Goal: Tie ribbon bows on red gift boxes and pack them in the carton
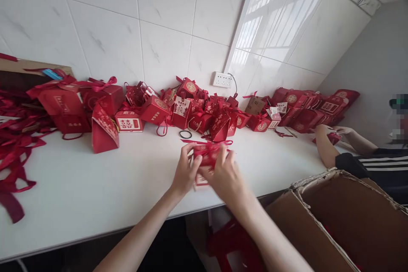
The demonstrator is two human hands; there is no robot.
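Note:
A small red gift box [205,159] with a paler lower front stands on the white table between my hands. Red ribbon [208,145] lies across its top, with loose ends sticking out on both sides. My left hand [185,169] is closed around the box's left side, thumb at the front and fingers at the upper edge. My right hand [228,174], slightly blurred, grips the box's right side, its bent fingers near the ribbon. The hands hide parts of the box and ribbon. Just behind it stands another red box [219,125], and a black ring [185,134] lies nearby.
Red boxes [127,120] line the wall. Loose red ribbons [19,148] pile up at left. A power strip [222,79] is on the wall. At right, a co-worker's hands [330,131] hold a red box. An open cardboard carton [347,212] and red stool [236,244] stand near the table edge.

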